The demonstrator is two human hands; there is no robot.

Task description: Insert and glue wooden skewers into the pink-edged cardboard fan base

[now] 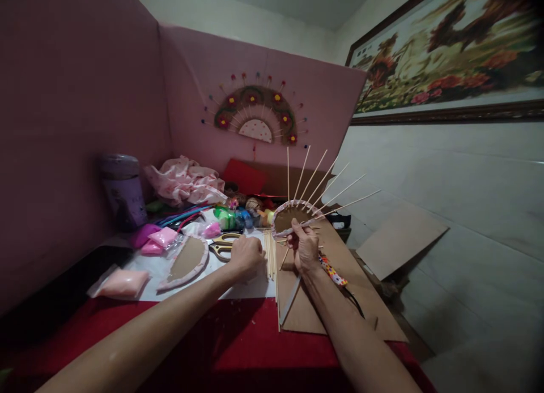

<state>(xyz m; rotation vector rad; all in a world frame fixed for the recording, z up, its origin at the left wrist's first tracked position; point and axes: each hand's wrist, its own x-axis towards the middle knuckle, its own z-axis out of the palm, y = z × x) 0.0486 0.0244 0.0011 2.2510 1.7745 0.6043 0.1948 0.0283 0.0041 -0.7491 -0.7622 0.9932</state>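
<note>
My right hand (305,248) grips a half-round cardboard piece (289,218) by its straight lower edge, thumb on its face. Pale fabric wraps the rim of this piece, and several thin wooden sticks (312,175) fan out from its curved side. My left hand (247,254) is closed just left of a row of loose wooden sticks (270,256); its fingertips are hidden, so anything in them does not show. Gold-handled scissors (221,247) lie beside that hand. Farther left rests a second half-round cardboard piece (185,260) with a fabric-covered rim.
A cardboard sheet (340,302) lies under my right forearm, with a metal ruler (291,300) on it. Bagged pink clay (123,282), crumpled fabric (182,180) and a purple tumbler (124,192) stand at the left. A decorated fan (255,107) hangs on the pink panel behind.
</note>
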